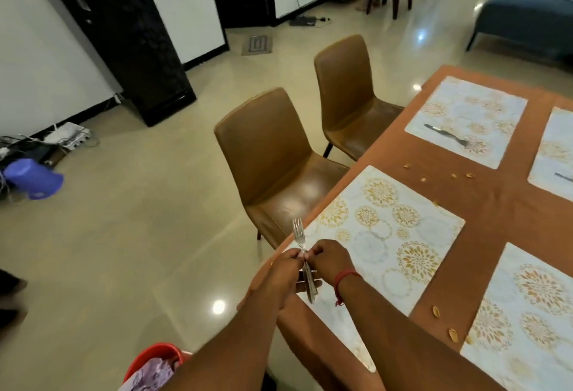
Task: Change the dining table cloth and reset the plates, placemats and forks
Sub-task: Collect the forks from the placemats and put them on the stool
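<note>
Two hands meet over the near corner of the table (pixel 502 223), which is covered with an orange-brown cloth (pixel 483 204). The left hand (pixel 283 276) and the right hand (pixel 328 262) both pinch the forks (pixel 302 254), a small bundle held upright with the tines pointing up and away from the person. How many forks are in the bundle I cannot tell. The right wrist wears a red thread (pixel 345 279).

Just under and beyond the right hand lies a placemat (pixel 387 235) with gold flower prints on a pale ground. To the right of the hands a second placemat (pixel 527 313) lies near the person. Further from the hands, a far placemat (pixel 468 118) carries a single fork (pixel 446 135) lying flat on it. At the right edge of the view one more mat (pixel 555 155) shows only partly, with a dark piece of cutlery on it that is cut off by the frame.

Small yellow-brown crumbs or shells (pixel 435 311) lie on the cloth between the mats.

Beyond the hands, two brown chairs stand at the table side, the nearer chair (pixel 273 158) and the farther chair (pixel 347 93). Below the left arm a red bucket (pixel 155 356) stands on the floor with a pale purple fabric (pixel 152 375) inside it.
</note>
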`<state>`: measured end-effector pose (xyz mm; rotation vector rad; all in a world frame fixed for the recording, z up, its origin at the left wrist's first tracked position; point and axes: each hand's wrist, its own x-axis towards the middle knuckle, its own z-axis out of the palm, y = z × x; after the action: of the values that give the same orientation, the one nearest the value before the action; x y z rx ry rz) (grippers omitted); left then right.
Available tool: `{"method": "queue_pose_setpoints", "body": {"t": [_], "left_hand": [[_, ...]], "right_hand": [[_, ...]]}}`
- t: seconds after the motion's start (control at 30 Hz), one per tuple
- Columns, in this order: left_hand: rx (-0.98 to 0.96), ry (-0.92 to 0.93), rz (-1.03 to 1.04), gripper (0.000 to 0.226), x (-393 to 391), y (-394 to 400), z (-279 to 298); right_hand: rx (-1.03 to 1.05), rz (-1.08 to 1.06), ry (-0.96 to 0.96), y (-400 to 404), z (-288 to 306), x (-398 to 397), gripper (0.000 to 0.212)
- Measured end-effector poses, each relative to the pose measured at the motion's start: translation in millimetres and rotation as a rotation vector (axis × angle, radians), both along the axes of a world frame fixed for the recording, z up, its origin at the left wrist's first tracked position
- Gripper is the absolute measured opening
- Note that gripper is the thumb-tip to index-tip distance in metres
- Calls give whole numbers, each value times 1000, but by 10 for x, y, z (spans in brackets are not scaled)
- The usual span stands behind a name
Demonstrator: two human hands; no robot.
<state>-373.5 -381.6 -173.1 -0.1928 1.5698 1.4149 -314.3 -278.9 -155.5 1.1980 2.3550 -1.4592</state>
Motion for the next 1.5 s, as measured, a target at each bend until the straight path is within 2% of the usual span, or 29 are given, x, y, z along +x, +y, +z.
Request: {"method": "queue_pose_setpoints", "body": {"t": [0.17,0.4,0.57,0.67,0.77,0.9,1.13,1.33,1.5], "left_hand": [[60,-11,127,25,-728,-324,79],[80,-2,278,26,-2398,-1324,69],[32,71,344,28,-3656,-2134,184],[2,73,381,28,-4178,-2399,192],[29,46,408,28,-4619,-2386,154],[31,36,393,27,-5226,-2231,84],[-7,131,361,21,-6698,-1870,142],[1,168,351,23,-7782,-1407,234],[36,180,275,22,-8806,-839,231]], "right_hand": [[53,85,31,-300,154,-830,35],[-17,286,45,-1190,-19,-2652,19],[-117,330,138,-1958,-52,-3944,11],[-168,339,159,-2216,-58,-4456,10],[-175,328,155,-2216,-65,-4892,6],[-164,325,141,-2045,-128,-5514,11],[-200,384,180,-1599,-48,-7004,13],[-206,397,196,-1123,47,-8095,13],[-213,314,212,-590,2,-9002,15]]}}
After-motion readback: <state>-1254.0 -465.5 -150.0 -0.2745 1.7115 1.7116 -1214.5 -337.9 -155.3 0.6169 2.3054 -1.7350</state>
